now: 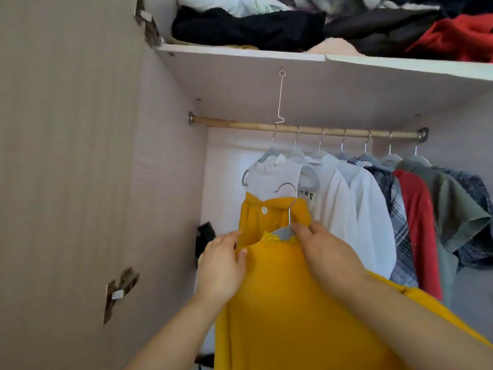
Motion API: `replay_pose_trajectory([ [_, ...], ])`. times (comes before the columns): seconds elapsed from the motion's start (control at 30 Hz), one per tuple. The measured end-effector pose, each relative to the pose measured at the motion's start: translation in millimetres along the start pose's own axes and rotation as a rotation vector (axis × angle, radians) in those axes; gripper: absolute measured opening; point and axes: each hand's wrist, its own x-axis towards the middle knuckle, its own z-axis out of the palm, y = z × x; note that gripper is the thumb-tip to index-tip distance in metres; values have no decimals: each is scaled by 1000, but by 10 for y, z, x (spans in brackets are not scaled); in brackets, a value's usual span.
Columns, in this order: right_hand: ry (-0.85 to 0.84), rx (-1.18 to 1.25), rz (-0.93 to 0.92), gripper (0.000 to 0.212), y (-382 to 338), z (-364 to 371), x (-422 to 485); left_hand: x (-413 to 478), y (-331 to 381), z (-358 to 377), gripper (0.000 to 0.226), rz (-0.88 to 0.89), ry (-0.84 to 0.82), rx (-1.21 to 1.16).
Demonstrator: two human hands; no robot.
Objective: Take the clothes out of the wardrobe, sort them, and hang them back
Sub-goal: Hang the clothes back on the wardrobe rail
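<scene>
A yellow ribbed top (280,303) with a lace collar sits on a grey hanger (285,232) whose metal hook (289,190) points up, below the wooden rail (234,125). My left hand (222,265) grips the top's left shoulder. My right hand (322,249) pinches the hanger and fabric at the neck. On the rail hang several garments: a white-and-yellow piece (269,180), white shirts (354,198), a plaid shirt (394,209), a red top (418,222), an olive shirt (453,209).
The wardrobe's left wall (80,156) carries metal hinges (120,289). A white shelf (266,57) above the rail holds piled black, white and red clothes (453,36). A wire hook (280,97) hangs from the shelf. The rail's left part is bare.
</scene>
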Motion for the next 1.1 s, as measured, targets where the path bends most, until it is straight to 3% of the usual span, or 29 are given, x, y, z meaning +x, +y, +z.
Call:
replay_pose_trajectory([
  [0.47, 208, -36, 13, 51, 96, 83, 2108, 1906, -347, 196, 46, 93, 86, 150],
  [0.8, 327, -7, 13, 32, 95, 12, 3156, 2454, -620, 172, 48, 132, 175, 204],
  [1.1, 337, 8, 51, 37, 68, 42, 3714, 2707, -816, 236, 51, 118, 189, 249],
])
